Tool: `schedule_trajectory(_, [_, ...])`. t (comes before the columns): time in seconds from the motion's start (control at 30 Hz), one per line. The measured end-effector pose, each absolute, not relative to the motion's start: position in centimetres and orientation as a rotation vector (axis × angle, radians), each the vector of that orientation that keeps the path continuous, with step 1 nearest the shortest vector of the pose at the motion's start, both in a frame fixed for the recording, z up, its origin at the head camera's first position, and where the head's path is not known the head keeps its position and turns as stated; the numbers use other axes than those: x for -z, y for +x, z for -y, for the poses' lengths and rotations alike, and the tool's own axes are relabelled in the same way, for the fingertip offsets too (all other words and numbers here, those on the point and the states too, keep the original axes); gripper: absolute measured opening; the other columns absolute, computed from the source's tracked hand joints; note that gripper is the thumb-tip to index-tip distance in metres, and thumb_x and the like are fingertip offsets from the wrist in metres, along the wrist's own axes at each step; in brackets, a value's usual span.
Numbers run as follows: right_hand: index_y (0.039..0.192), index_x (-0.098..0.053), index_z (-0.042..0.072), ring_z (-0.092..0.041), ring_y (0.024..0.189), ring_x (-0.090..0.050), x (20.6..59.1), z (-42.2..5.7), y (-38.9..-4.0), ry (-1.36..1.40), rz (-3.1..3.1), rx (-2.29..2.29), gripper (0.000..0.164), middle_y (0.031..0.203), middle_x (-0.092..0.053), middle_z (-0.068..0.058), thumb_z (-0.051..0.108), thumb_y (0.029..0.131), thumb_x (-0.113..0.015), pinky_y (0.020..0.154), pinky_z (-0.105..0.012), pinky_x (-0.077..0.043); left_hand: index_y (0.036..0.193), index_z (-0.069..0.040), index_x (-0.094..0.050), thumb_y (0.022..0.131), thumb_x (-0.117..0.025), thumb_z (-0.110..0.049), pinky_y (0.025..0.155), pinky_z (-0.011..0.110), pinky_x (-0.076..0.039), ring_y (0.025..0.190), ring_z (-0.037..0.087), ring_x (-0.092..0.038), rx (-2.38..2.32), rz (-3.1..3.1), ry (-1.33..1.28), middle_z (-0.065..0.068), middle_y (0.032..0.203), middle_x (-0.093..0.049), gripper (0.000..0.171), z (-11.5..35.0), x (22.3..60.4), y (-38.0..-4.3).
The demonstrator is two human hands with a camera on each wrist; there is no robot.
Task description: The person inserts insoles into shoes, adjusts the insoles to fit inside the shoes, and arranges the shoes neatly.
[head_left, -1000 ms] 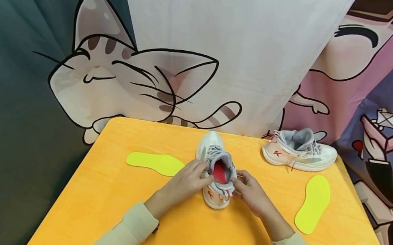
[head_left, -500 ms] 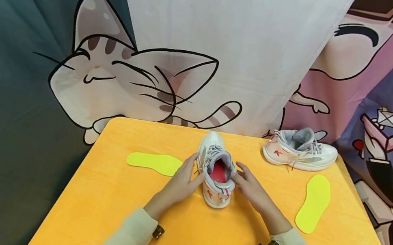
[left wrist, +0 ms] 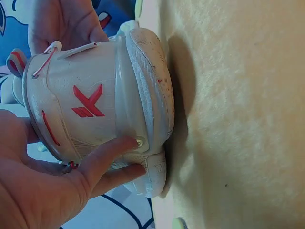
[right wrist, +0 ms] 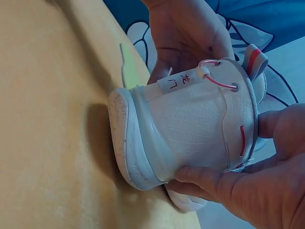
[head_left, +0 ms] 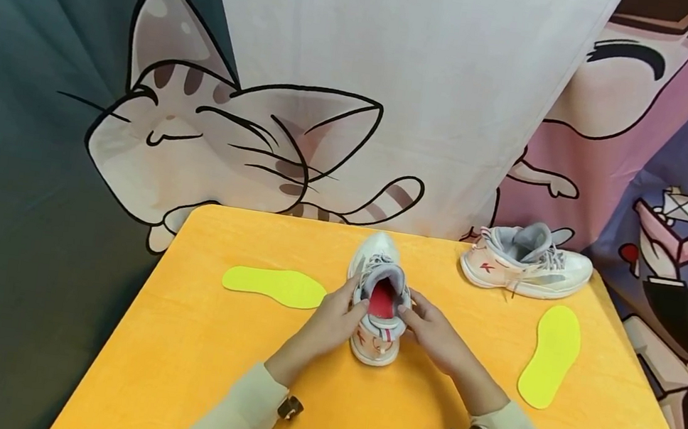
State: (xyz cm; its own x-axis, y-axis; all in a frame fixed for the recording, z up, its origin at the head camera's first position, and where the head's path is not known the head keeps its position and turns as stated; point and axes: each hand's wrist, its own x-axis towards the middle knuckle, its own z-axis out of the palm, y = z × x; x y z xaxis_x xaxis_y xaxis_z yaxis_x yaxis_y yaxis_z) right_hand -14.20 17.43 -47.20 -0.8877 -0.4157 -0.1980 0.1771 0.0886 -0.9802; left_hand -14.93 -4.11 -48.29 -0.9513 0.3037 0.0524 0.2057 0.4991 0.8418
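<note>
A white sneaker (head_left: 374, 347) with a peach heel points its toe away from me at mid-table. Down inside its grey collar shows a red insole (head_left: 381, 299). My left hand (head_left: 334, 317) grips the left side, thumb at the collar edge and fingers along the outer wall. On the opposite side my right hand (head_left: 435, 334) holds the shoe the same way. The left wrist view shows a red logo (left wrist: 88, 101) on the heel. In the right wrist view a pink-and-grey pull loop (right wrist: 255, 61) stands out from the collar.
One yellow insole (head_left: 271, 286) lies left of the sneaker, its end close to my left hand. Another yellow insole (head_left: 550, 356) lies to the right. The matching sneaker (head_left: 525, 262) stands at the back right corner of the orange-yellow table (head_left: 182, 381). A printed curtain (head_left: 403, 50) hangs behind.
Half a second ago the fingers were spread more loosely beside the shoe; now both hands have closed in on its sides. The sneaker has turned slightly, its heel shifting left and its toe right.
</note>
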Motion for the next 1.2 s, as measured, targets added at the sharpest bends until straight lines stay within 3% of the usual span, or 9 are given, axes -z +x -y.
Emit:
schedule_trajectory(0.37, [0.150, -0.026, 0.000, -0.045, 0.119, -0.051, 47.3, -17.6, -13.2, -0.223, -2.086, 1.810, 0.054, 0.134, -0.047, -0.038, 0.020, 0.104, -0.046, 0.098, -0.052, -0.048, 0.152, -0.006, -0.028, 0.099, -0.045, -0.024, 0.110, 0.043, -0.037, 0.134, 0.017, -0.040, -1.390, -2.591, 0.418, 0.013, 0.150, -0.044, 0.059, 3.7, 47.5, -14.9])
schedule_trajectory(0.43, [0.150, -0.027, -0.001, -0.042, 0.116, -0.054, 47.6, -17.6, -13.2, -0.216, -2.117, 1.799, 0.054, 0.132, -0.049, -0.039, 0.019, 0.103, -0.047, 0.094, -0.047, -0.051, 0.152, -0.006, -0.028, 0.098, -0.046, -0.024, 0.110, 0.043, -0.038, 0.133, 0.016, -0.041, -1.365, -2.599, 0.418, 0.013, 0.150, -0.044, 0.060, 3.7, 47.5, -14.9])
schedule_trajectory(0.6, [0.146, -0.032, -0.001, -0.033, 0.106, -0.057, 47.9, -17.7, -13.2, -0.175, -2.213, 1.737, 0.054, 0.131, -0.051, -0.036, 0.021, 0.102, -0.051, 0.088, -0.049, -0.051, 0.152, -0.006, -0.029, 0.096, -0.051, -0.026, 0.109, 0.043, -0.039, 0.132, 0.017, -0.043, -1.346, -2.627, 0.420, 0.012, 0.148, -0.046, 0.063, 3.7, 47.6, -15.0])
schedule_trajectory(0.77, [0.147, -0.031, 0.000, -0.033, 0.108, -0.055, 48.2, -17.9, -13.3, -0.193, -2.213, 1.726, 0.053, 0.134, -0.050, -0.035, 0.022, 0.102, -0.049, 0.090, -0.051, -0.048, 0.147, -0.009, -0.036, 0.090, -0.064, -0.026, 0.105, 0.048, -0.043, 0.127, 0.025, -0.047, -1.308, -2.794, 0.455, 0.012, 0.145, -0.045, 0.067, 3.9, 47.1, -15.3])
schedule_trajectory(0.97, [0.152, -0.024, 0.007, -0.036, 0.116, -0.054, 48.2, -18.2, -13.4, -0.207, -2.129, 1.710, 0.058, 0.140, -0.047, -0.031, 0.030, 0.103, -0.046, 0.100, -0.057, -0.044, 0.128, -0.007, -0.058, 0.085, -0.072, -0.021, 0.093, 0.038, -0.052, 0.110, 0.019, -0.052, -1.264, -2.991, 0.711, 0.006, 0.120, -0.055, 0.048, 4.2, 46.3, -15.9])
schedule_trajectory(1.1, [0.154, -0.023, 0.009, -0.038, 0.119, -0.053, 48.2, -18.6, -13.3, -0.217, -2.130, 1.679, 0.060, 0.146, -0.042, -0.030, 0.033, 0.104, -0.045, 0.102, -0.062, -0.039, 0.125, -0.009, -0.060, 0.084, -0.074, -0.023, 0.084, 0.032, -0.054, 0.098, 0.015, -0.051, -1.162, -2.969, 0.828, 0.002, 0.112, -0.057, 0.046, 4.3, 46.0, -16.4])
schedule_trajectory(1.2, [0.154, -0.022, 0.008, -0.039, 0.122, -0.051, 48.2, -18.7, -13.4, -0.243, -2.118, 1.678, 0.060, 0.149, -0.037, -0.029, 0.032, 0.104, -0.044, 0.103, -0.062, -0.039, 0.127, -0.010, -0.059, 0.083, -0.075, -0.025, 0.083, 0.032, -0.054, 0.097, 0.016, -0.051, -1.049, -2.943, 0.850, 0.002, 0.112, -0.058, 0.049, 4.2, 45.8, -16.8])
